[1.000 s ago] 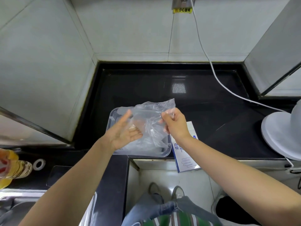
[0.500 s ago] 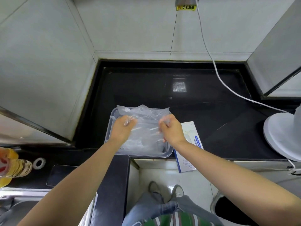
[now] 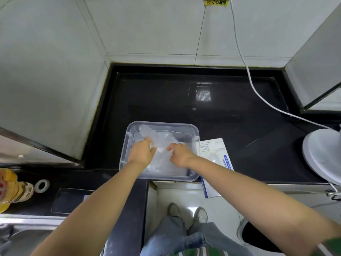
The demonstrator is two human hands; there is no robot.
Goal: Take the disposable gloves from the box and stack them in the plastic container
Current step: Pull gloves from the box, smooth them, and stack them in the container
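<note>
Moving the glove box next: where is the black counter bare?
Bare: black countertop behind the clear plastic container, up to the tiled wall and white cable; also between the white-and-blue glove box and white round base. Crowded: the front edge, where left hand and right hand grip clear disposable gloves.

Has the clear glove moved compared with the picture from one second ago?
Yes. The glove has come down: a second ago it was held up across the far rim of the plastic container; now it lies inside the walls.
</note>
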